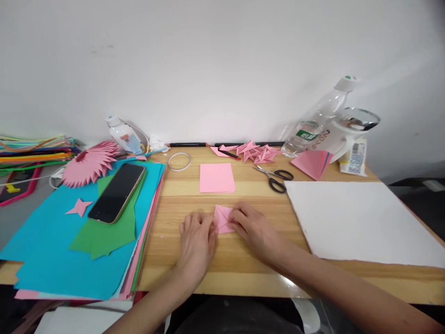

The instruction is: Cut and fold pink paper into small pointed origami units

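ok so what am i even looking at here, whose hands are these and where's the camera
There is no machine here. The one picture comes from a camera worn on a person's head, looking forward and down, so the two bare arms reaching in from the bottom are that person's own. The left hand and the right hand both press on a small folded pink paper lying on a wooden table. Just beyond it lies a flat pink square sheet, then scissors and a heap of folded pink pieces. To the left is a stack of coloured paper with a phone on top; to the right, a white board and a plastic bottle.
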`<state>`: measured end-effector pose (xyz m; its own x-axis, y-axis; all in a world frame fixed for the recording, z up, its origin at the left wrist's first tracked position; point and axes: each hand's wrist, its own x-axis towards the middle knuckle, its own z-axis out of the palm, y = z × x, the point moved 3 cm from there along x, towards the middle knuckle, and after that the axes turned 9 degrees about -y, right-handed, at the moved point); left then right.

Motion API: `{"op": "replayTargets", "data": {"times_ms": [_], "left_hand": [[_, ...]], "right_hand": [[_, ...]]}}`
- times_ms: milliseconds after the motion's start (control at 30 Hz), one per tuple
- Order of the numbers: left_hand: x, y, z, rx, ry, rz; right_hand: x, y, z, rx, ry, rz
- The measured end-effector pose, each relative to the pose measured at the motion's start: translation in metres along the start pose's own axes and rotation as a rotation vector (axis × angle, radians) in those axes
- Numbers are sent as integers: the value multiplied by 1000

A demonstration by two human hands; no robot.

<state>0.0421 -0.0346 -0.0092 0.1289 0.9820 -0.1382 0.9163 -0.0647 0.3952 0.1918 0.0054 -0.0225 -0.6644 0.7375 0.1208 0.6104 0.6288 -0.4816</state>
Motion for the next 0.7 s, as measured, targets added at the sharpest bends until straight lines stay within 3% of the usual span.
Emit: {"op": "replayTargets", "data": {"times_ms": [200, 400, 700], "left_hand": [[2, -1, 0, -36, -6, 3], [0, -1, 0, -56, 5, 2], [10, -10, 3, -78, 40, 64]], "right_hand": [[-8, -5, -6, -77, 60, -157], [-23, -25, -7, -244, 36, -308], [-34, -32, 3, -440, 18, -346]]}}
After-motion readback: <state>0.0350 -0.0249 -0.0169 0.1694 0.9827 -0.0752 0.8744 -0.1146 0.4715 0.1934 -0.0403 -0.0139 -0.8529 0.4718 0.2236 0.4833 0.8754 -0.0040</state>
